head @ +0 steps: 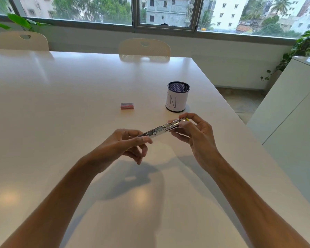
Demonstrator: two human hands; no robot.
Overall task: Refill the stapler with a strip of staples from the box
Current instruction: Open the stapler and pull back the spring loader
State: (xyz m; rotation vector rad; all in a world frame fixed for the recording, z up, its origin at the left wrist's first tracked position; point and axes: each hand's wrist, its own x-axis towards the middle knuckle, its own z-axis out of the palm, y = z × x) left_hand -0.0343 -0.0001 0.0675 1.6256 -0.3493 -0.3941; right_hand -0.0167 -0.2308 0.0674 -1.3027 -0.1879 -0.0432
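Nearer the person than the pen cup, the left hand and right hand each pinched an end of the stapler, seemingly light, rigid, slick metal best gripped by its sides, staple box lying left of the cup.

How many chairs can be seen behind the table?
2: one chair at the far left edge of the table, one at the far middle. Others may be hidden.
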